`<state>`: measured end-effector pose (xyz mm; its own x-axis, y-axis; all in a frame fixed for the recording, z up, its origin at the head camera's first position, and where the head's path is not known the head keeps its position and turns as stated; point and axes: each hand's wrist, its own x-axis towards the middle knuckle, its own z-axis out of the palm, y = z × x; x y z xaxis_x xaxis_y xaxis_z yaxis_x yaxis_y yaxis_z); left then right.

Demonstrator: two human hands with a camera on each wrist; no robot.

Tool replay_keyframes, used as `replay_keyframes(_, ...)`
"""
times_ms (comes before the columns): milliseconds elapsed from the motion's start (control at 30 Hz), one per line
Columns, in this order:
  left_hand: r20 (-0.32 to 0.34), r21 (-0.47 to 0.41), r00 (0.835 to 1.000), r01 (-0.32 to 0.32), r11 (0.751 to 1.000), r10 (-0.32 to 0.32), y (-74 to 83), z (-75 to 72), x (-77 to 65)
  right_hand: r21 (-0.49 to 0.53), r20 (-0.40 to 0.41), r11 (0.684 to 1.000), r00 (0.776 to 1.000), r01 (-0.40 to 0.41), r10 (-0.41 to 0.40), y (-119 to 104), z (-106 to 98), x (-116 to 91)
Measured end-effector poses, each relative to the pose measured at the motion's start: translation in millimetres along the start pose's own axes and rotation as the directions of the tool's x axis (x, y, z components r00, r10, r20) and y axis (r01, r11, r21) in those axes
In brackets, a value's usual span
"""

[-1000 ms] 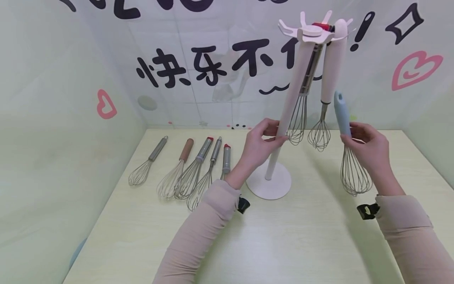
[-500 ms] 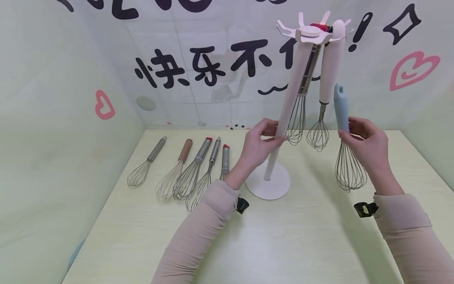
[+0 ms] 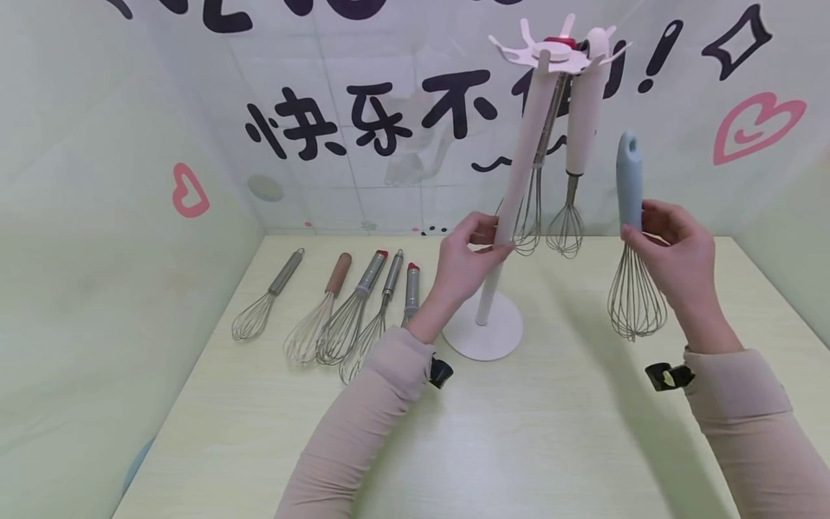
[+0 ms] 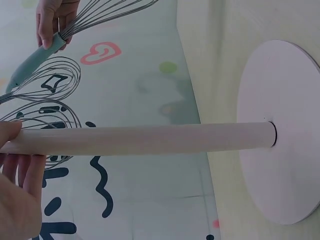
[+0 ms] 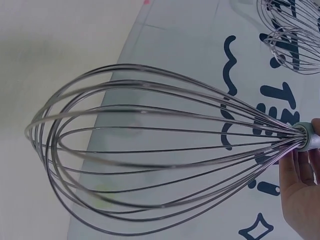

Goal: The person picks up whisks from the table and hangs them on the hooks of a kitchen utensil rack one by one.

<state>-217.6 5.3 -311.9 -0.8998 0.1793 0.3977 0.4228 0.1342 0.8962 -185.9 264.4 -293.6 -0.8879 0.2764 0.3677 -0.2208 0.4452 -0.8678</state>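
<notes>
Your right hand (image 3: 681,252) pinches a blue-handled whisk (image 3: 629,180); your left hand (image 3: 465,263) steadies a pale stand (image 3: 521,155).
Your right thumb and fingers close on the lower handle, which points up — its wire loops hang in the air above the table (image 3: 519,447), right of the stand and apart from it. Your left thumb and fingers pinch the pole, above its round base (image 3: 483,344). Two whisks hang from the pronged top (image 3: 551,52) — one with a thick white handle (image 3: 582,122). Farther left, five more whisks lie on the table, handles pointing away from you.
</notes>
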Motion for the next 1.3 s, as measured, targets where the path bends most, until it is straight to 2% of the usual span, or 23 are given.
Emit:
replay_keyframes(133,-0.034,-0.012,0.999,0.008,1.000,-0.009,-0.4,0.3,-0.3,0.107,-0.012,0.994,1.000,0.009,-0.008,-7,-1,0)
replay_keyframes(300,-0.058,-0.022,0.998,0.016,1.000,-0.018,-0.4,1.3,-1.3,0.232,-0.013,0.972,1.000,0.028,-0.025,-17,-1,-1)
replay_keyframes(533,-0.077,-0.025,0.997,0.001,1.000,-0.003,-1.0,2.5,-2.5,0.432,-0.013,0.901,0.999,0.047,-0.046,-30,2,-3)
replay_keyframes(733,-0.093,-0.012,0.996,-0.007,1.000,0.005,-1.4,3.2,-3.3,0.491,-0.021,0.869,0.998,0.055,-0.052,-39,5,-4)
replay_keyframes(1000,-0.172,0.008,0.985,-0.026,1.000,0.027,-3.2,4.0,-4.2,0.557,-0.040,0.827,0.997,0.082,-0.072,-49,6,-4)
replay_keyframes(1133,-0.167,0.003,0.986,-0.024,1.000,0.024,-3.5,3.2,-2.8,0.579,-0.042,0.810,0.996,0.093,-0.084,-56,6,-3)
replay_keyframes(1300,-0.126,-0.006,0.992,-0.012,1.000,0.011,-3.2,0.2,-1.2,0.594,-0.062,0.795,0.993,0.120,-0.103,-65,7,-1)
